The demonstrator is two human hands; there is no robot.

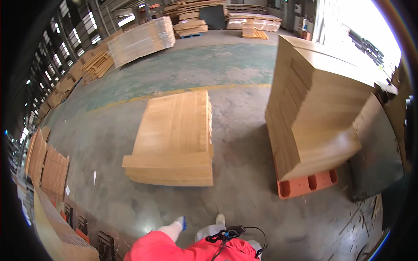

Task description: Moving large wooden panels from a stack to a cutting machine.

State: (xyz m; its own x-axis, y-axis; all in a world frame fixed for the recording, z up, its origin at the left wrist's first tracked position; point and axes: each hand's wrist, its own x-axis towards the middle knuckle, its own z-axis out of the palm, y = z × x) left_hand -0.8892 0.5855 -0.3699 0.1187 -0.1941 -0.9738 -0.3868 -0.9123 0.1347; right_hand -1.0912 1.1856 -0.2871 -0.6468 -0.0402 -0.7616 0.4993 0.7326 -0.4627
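Note:
My left hand (180, 222) hangs low in front of me, below a red sleeve, in what looks like a pale glove with blue on it. It is small and its fingers cannot be made out. No held thing shows at it. The nearest large thing is a low stack of wood-coloured panels (172, 126) ahead on the floor, apart from the hand. The panels at its near end lie crosswise. My right hand is out of view.
A tall stack of wooden panels (285, 108) stands at the right on an orange pallet (305, 185), beside a dark metal sheet (376, 152). Brown boards (54, 174) lie left. A wrapped pale stack (141, 41) is far off. Scraps litter the floor at lower right.

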